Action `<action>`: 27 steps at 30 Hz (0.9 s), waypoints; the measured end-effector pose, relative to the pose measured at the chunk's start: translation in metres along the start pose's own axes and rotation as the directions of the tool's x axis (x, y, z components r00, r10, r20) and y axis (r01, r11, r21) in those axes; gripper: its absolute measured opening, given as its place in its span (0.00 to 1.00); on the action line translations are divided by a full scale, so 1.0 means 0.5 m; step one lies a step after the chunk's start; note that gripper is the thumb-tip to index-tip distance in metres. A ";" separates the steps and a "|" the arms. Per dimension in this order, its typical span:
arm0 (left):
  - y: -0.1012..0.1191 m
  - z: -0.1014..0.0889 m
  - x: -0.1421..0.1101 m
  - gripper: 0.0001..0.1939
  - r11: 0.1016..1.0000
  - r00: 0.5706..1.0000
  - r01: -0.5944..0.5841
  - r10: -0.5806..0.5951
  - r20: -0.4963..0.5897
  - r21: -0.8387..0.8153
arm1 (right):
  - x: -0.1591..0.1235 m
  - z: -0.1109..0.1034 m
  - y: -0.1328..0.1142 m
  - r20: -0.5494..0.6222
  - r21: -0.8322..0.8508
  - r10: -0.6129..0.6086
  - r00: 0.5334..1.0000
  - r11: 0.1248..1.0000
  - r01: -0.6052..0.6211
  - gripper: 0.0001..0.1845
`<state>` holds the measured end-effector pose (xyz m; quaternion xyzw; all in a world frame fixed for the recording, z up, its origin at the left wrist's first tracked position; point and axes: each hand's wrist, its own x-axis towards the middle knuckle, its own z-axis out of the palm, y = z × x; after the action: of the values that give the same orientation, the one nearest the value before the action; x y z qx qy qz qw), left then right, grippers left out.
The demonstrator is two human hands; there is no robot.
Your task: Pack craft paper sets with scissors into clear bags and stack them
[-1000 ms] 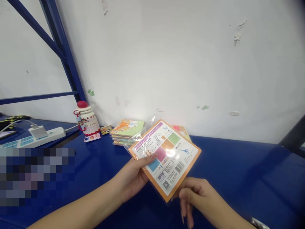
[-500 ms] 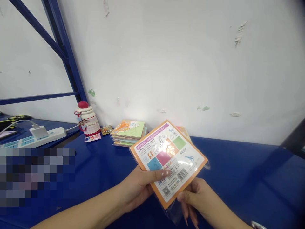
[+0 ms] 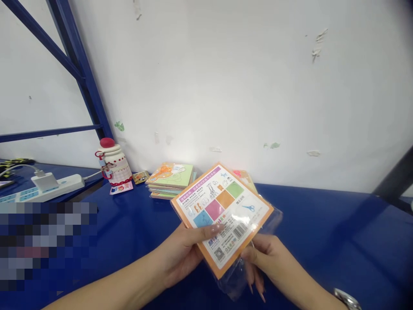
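A square orange-bordered paper-craft pack (image 3: 226, 211) is tilted in front of me, its printed back turned up. It shows a barcode, coloured squares, a giraffe and blue scissors. My left hand (image 3: 189, 245) is closed on its lower left edge, thumb on top and fingers underneath. At the lower right edge, my right hand (image 3: 263, 260) pinches the loose clear plastic bag (image 3: 234, 284) around the pack. Slack plastic sticks out past the pack's right corner and bottom edge. The undersides of both grips are hidden.
A stack of similar packs (image 3: 171, 181) stands against the white wall, with another colourful pack (image 3: 245, 178) partly hidden behind mine. To the left are a white-and-red bottle (image 3: 114, 163), small sachets (image 3: 140, 177) and a power strip (image 3: 61, 186) on the blue table (image 3: 322, 232).
More clear plastic now juts out beyond the pack's right corner and lower edge. The pack sits slightly further left in view, as the whole view has shifted a little. Both hands keep their grips.
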<state>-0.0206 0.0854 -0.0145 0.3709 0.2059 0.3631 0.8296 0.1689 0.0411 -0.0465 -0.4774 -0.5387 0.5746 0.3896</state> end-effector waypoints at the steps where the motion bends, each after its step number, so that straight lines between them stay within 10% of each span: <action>1: 0.006 -0.001 0.002 0.24 1.000 0.999 -0.022 0.021 -0.044 -0.005 | -0.003 -0.012 -0.007 -0.004 -0.064 -0.015 1.000 0.998 0.015 0.26; 5: 0.043 -0.020 0.019 0.28 0.992 0.977 -0.125 0.118 -0.179 -0.029 | -0.011 -0.086 -0.042 -0.105 -0.433 -0.071 0.992 0.901 0.018 0.22; 10: 0.076 -0.055 0.040 0.24 0.983 0.966 -0.179 0.167 -0.196 -0.043 | 0.034 -0.136 -0.062 -0.177 -0.943 -0.043 0.983 0.295 -0.157 0.29; 12: 0.078 -0.063 0.042 0.23 0.983 0.968 -0.176 0.164 -0.192 -0.043 | 0.064 -0.126 -0.061 -0.135 -0.973 -0.011 0.991 0.193 -0.130 0.31; 19: 0.076 -0.069 0.043 0.22 0.985 0.971 -0.169 0.160 -0.175 -0.037 | 0.127 -0.088 -0.053 -0.137 -0.985 0.057 0.989 0.097 -0.142 0.36; 27: 0.076 -0.072 0.044 0.23 0.986 0.974 -0.157 0.146 -0.174 -0.051 | 0.131 -0.095 -0.048 -0.215 -0.949 0.134 0.967 0.204 -0.239 0.35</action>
<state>-0.0455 0.1365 -0.0101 0.3266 0.2351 0.4619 0.7904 0.1975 0.1184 -0.0293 -0.7003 -0.6992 0.1380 -0.0402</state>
